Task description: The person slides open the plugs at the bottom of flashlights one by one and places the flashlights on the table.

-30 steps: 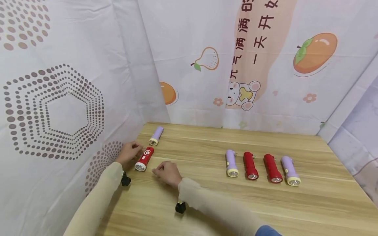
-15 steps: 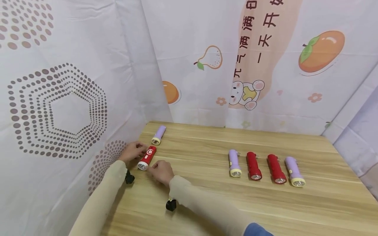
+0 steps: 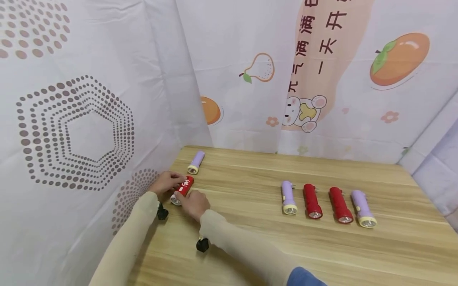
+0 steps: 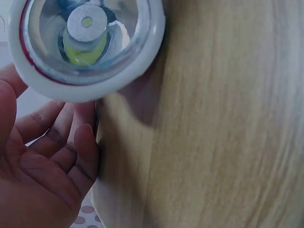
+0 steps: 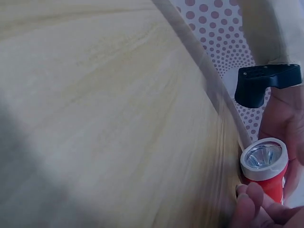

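Observation:
A red flashlight (image 3: 185, 187) with a white rim and a white emblem lies at the table's left side. My left hand (image 3: 167, 182) holds its far end from the left, fingertips over the body near the emblem. From the near right, my right hand (image 3: 195, 204) grips the body close to the lens end, thumb on top. In the left wrist view the flashlight's lens (image 4: 88, 28) shows large above the loosely bent lower fingers (image 4: 85, 149). The right wrist view has the flashlight (image 5: 266, 164) beside the right fingertips; their far sides are hidden.
A purple flashlight (image 3: 196, 162) lies just behind the red one. Farther right, a row holds a purple flashlight (image 3: 288, 194), two red flashlights (image 3: 312, 198) and another purple flashlight (image 3: 362, 204). Printed curtains (image 3: 236, 111) stand along the left and back table edges.
Both hands have closed in on the red flashlight; the right hand moved left onto its lens end, the left hand rightward onto its far end. The head view has shifted slightly left.

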Tool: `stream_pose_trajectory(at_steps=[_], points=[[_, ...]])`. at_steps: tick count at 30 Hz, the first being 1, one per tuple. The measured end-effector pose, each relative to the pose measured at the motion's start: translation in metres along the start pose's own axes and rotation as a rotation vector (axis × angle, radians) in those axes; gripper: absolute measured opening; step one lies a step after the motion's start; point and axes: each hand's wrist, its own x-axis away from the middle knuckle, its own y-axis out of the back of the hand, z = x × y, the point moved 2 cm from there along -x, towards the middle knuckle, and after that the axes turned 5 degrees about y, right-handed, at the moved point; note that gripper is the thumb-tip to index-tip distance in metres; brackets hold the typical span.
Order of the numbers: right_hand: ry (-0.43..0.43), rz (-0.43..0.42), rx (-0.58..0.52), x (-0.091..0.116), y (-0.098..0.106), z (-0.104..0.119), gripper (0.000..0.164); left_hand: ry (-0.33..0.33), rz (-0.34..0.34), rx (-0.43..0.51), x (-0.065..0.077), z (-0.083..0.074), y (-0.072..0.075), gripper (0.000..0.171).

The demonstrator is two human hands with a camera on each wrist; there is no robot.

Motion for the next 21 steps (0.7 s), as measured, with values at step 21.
stream_pose_trajectory(at_steps=[21], points=[[-0.076, 0.06, -0.1, -0.0086, 0.0017, 0.0048, 0.036, -0.063, 0.074, 0.035, -0.0012, -0.0058, -0.003, 0.042]])
